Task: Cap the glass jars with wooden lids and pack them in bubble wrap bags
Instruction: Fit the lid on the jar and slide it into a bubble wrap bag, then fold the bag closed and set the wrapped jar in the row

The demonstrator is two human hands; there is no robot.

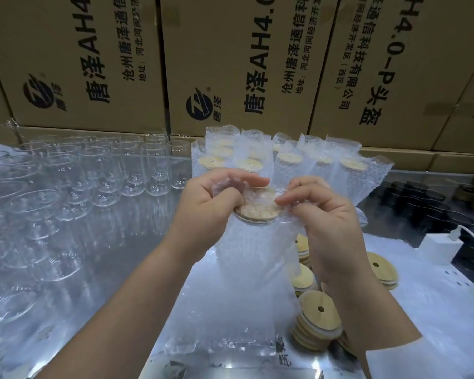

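Your left hand (216, 195) and right hand (320, 214) each pinch the bubble wrap bag (230, 310) mouth over the wooden lid (259, 207) of the capped jar (246, 222) inside. That looks like packing: next, fold the mouth shut. On the desk (137, 255), bare glass jars (107, 170) stand left, bagged jars (285, 160) behind, spare lids (319, 310) right, below printed cartons (230, 64).
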